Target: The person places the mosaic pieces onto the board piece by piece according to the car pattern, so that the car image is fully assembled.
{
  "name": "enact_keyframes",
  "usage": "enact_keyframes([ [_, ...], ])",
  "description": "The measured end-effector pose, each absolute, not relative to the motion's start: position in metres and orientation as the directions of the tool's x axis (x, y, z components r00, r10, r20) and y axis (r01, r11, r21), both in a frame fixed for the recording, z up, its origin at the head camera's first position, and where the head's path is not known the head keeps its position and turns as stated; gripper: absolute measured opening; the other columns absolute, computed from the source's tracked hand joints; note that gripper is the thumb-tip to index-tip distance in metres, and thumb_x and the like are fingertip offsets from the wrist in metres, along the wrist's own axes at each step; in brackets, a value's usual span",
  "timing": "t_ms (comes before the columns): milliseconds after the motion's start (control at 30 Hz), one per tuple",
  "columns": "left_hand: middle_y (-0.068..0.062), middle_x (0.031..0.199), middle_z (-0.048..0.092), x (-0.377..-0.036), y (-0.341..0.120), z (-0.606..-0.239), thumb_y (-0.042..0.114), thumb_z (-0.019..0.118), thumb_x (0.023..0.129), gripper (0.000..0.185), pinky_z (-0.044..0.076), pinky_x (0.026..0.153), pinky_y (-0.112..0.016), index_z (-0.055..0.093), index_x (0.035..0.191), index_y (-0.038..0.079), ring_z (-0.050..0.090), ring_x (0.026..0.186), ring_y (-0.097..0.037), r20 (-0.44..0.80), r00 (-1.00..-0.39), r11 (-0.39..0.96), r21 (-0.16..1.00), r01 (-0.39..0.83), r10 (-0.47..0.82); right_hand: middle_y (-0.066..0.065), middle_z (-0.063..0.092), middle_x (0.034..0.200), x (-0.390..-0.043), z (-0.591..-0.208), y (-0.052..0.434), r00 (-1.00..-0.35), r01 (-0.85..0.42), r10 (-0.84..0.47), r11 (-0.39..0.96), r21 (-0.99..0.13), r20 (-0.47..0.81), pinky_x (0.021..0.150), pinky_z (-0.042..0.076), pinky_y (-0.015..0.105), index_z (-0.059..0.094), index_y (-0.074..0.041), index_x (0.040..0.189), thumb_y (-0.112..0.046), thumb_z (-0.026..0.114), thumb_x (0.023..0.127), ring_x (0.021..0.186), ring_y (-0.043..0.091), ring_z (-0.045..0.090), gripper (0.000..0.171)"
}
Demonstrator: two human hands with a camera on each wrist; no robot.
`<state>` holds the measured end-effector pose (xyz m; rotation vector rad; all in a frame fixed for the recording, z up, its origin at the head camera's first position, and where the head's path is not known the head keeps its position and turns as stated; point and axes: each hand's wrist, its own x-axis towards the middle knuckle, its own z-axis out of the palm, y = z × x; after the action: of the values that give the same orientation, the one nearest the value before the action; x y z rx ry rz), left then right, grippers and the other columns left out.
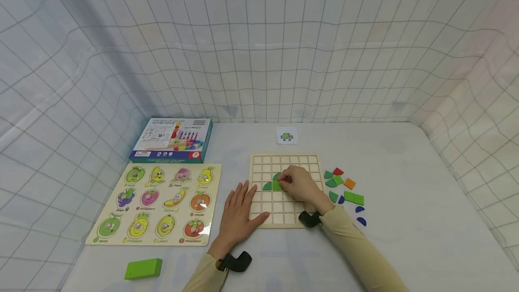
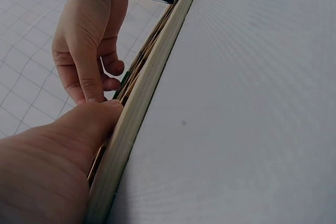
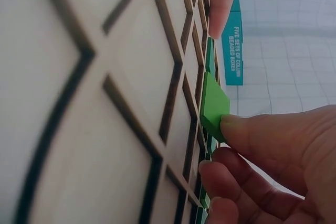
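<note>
A square wooden grid board (image 1: 259, 219) lies on the table. My right hand (image 1: 300, 184) is over its middle, thumb and fingers pinching a light green square tile (image 3: 214, 107), which stands tilted above the grid in the right wrist view. Close by on the board are a dark green quarter-round tile (image 1: 267, 186) and another dark green piece (image 1: 277, 176), partly hidden by the fingers. My left hand (image 1: 238, 214) rests along the board's left edge with its fingers spread and straight, the thumb over the lower left corner.
Right of the board lie loose tiles: an orange square (image 1: 349, 184), a red quarter-round (image 1: 338, 171), green squares (image 1: 354, 198) and blue half-rounds (image 1: 361, 221). A picture card (image 1: 286, 136) is behind. To the left are a fruit puzzle (image 1: 154, 206), a box (image 1: 172, 139) and a green block (image 1: 143, 268).
</note>
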<state>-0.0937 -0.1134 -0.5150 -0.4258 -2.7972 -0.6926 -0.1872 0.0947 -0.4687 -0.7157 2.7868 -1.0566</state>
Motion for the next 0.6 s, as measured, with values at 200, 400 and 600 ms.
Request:
enact_keyframes([
  [200, -0.019, 0.148, 0.032, -0.0943, -0.1135, -0.5154, 0.053, 0.064, 0.083, 0.079, 0.016, 0.109, -0.052, 0.042, 0.142, 0.005, 0.022, 0.138, -0.036, 0.298, -0.928, 0.847, 0.411, 0.337, 0.225, -0.005, 0.056, 0.078, -0.1856, -0.4658, 0.0916, -0.901, -0.377, -0.426, 0.676, -0.633, 0.082, 0.060, 0.044, 0.028, 0.071, -0.013, 0.080, -0.010, 0.071, 0.085, 0.067, 0.009, 0.051, 0.006],
  [400, -0.017, 0.150, 0.030, -0.0945, -0.1137, -0.5156, 0.055, 0.062, 0.084, 0.080, 0.013, 0.111, -0.049, 0.040, 0.144, 0.007, 0.019, 0.140, -0.033, 0.269, -0.937, 0.849, 0.417, 0.323, 0.225, -0.005, 0.055, 0.075, -0.1829, -0.4650, 0.0899, -0.906, -0.361, -0.417, 0.685, -0.633, 0.066, 0.060, 0.045, 0.028, 0.068, -0.014, 0.074, -0.011, 0.074, 0.082, 0.067, 0.010, 0.050, 0.011],
  [600, -0.016, 0.151, 0.029, -0.0943, -0.1140, -0.5156, 0.055, 0.061, 0.085, 0.080, 0.012, 0.111, -0.048, 0.039, 0.145, 0.007, 0.018, 0.140, -0.031, 0.261, -0.940, 0.850, 0.420, 0.316, 0.221, -0.006, 0.054, 0.074, -0.1793, -0.4674, 0.0955, -0.892, -0.383, -0.446, 0.665, -0.641, 0.071, 0.058, 0.043, 0.027, 0.068, -0.015, 0.077, -0.014, 0.074, 0.082, 0.066, 0.010, 0.049, 0.008],
])
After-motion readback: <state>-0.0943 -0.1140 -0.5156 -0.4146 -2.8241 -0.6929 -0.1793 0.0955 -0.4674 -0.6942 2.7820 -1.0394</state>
